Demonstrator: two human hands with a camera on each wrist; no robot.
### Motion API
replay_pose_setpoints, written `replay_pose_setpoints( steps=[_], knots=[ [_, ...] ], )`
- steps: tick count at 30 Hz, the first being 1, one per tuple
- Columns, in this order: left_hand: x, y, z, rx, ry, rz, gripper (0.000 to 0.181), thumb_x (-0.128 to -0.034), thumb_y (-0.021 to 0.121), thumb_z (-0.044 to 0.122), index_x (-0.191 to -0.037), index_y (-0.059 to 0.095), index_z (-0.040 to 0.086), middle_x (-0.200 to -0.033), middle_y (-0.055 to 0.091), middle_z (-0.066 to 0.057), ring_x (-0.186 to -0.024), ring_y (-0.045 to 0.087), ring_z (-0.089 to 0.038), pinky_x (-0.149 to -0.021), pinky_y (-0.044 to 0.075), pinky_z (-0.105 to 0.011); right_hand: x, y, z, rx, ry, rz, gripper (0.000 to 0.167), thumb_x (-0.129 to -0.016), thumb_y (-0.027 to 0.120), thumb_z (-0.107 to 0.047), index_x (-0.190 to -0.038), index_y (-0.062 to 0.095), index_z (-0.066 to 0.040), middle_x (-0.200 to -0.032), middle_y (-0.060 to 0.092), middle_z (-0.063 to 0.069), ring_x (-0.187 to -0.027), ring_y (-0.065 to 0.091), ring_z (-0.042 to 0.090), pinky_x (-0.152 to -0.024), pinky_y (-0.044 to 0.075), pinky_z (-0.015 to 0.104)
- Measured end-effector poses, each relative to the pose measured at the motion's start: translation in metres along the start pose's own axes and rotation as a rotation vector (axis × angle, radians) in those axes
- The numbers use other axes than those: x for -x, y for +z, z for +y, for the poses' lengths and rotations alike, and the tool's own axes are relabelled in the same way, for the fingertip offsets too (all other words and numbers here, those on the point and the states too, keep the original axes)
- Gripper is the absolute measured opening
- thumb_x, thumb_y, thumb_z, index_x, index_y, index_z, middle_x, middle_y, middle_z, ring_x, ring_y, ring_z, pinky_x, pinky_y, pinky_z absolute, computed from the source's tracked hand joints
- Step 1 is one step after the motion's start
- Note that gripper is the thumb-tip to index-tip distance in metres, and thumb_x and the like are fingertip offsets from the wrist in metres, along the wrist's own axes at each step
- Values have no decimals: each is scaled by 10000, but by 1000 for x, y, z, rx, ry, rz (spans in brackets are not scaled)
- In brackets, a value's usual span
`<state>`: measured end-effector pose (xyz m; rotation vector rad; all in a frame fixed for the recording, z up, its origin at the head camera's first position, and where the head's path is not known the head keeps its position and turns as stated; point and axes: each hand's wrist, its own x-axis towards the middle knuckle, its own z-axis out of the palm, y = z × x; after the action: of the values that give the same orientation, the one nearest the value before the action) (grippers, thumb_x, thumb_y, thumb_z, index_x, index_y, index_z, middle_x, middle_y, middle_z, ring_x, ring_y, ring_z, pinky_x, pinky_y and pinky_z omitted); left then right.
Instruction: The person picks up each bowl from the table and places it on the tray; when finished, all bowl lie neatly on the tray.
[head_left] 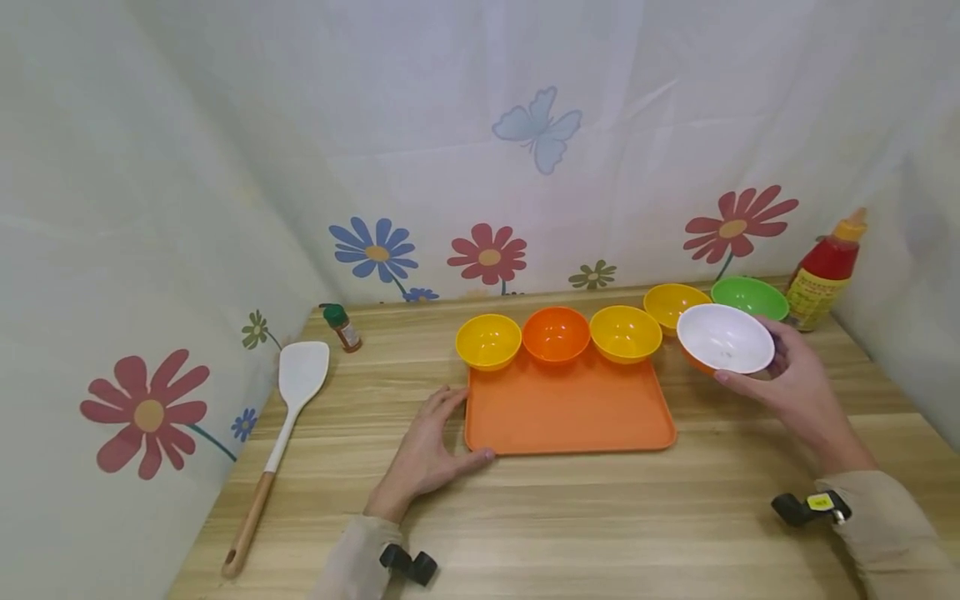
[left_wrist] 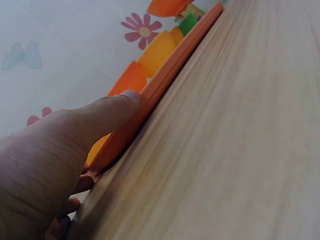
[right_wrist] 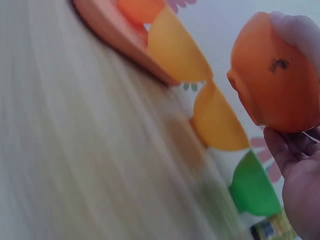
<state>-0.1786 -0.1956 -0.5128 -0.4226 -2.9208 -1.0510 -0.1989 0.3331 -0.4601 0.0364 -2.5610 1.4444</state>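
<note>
My right hand (head_left: pixel 798 383) holds a bowl (head_left: pixel 725 337) that is white inside and orange outside, raised above the table at the right. The bowl's orange underside, with a dark mark, faces the right wrist view, where the thumb and fingers grip its edge. My left hand (head_left: pixel 423 454) rests at the front left corner of an orange tray (head_left: pixel 570 412). Its thumb touches the tray's front rim, and the other fingers lie along the left side. Along the tray's back edge stand a yellow bowl (head_left: pixel 488 342), an orange bowl (head_left: pixel 556 335) and another yellow bowl (head_left: pixel 626 333).
Behind the raised bowl are a yellow bowl (head_left: pixel 671 307) and a green bowl (head_left: pixel 750 298). A red sauce bottle (head_left: pixel 823 273) stands in the back right corner. On the left lie a white spatula (head_left: pixel 300 375) with a wooden handle and a small green-capped spice jar (head_left: pixel 342 327).
</note>
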Motion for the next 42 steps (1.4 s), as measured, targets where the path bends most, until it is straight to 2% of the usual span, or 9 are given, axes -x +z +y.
replay_pose_setpoints(
  steps=[7,11,15,21,24,27,34,38,42],
  knots=[
    [-1,-2,0,6,6,8,1094,-816,911,691,-1693,478,200,-1763,414,-93,-1682,282,-354,-1320,316,-678,-3,14,-24,-53,-94,-53,1029,-939,929,-184,-1728,283,-42,-1669,422,272,-1473,442,436,-1040,411,-5],
    [-1,-1,1,14,20,7,1093,-821,905,696,-1688,485,179,-1757,419,-118,-1675,290,-386,-1312,321,-693,-4,26,-33,-91,-103,-92,1028,-930,931,-145,-1726,289,-43,-1679,419,255,-1480,438,416,-1058,409,3],
    [2,0,2,16,10,-3,1090,-823,907,692,-1684,490,170,-1756,421,-119,-1676,288,-391,-1312,318,-695,-5,39,-43,-133,-116,-136,1034,-912,944,-128,-1721,305,-50,-1673,431,232,-1486,442,402,-1073,413,14],
    [2,0,3,20,1,-2,1101,-816,910,695,-1685,478,177,-1757,428,-91,-1682,282,-368,-1327,305,-671,-7,62,-61,-253,-193,-169,997,-851,958,0,-1666,384,-15,-1603,494,190,-1375,536,152,-1095,449,51],
    [1,0,2,17,1,-1,1111,-810,905,708,-1689,471,183,-1757,429,-83,-1683,283,-351,-1336,300,-652,-10,75,-69,-317,-232,-191,981,-828,951,50,-1642,405,10,-1567,517,194,-1320,570,97,-1102,475,81],
    [0,1,0,19,6,3,1118,-802,906,716,-1686,475,183,-1755,430,-88,-1681,290,-347,-1337,305,-645,-12,87,-76,-357,-252,-221,971,-822,952,52,-1633,420,4,-1549,536,187,-1316,586,120,-1117,485,107],
    [-2,1,-1,13,11,2,1127,-794,905,729,-1682,479,182,-1751,433,-93,-1677,302,-353,-1333,316,-642,-15,117,-87,-374,-267,-256,977,-787,992,1,-1608,464,-20,-1535,561,183,-1356,564,202,-1156,445,111],
    [-2,1,-1,6,6,6,1128,-791,900,738,-1679,483,182,-1750,431,-99,-1673,311,-348,-1334,319,-634,-14,136,-93,-410,-257,-297,984,-791,1003,-25,-1610,457,-22,-1554,548,180,-1403,544,293,-1178,440,126],
    [-2,1,-1,1,6,8,1129,-791,897,744,-1681,481,187,-1745,439,-92,-1674,310,-342,-1334,322,-629,-11,153,-100,-400,-222,-334,999,-799,1022,-102,-1621,454,-87,-1576,542,115,-1450,533,310,-1214,434,167]
  ],
)
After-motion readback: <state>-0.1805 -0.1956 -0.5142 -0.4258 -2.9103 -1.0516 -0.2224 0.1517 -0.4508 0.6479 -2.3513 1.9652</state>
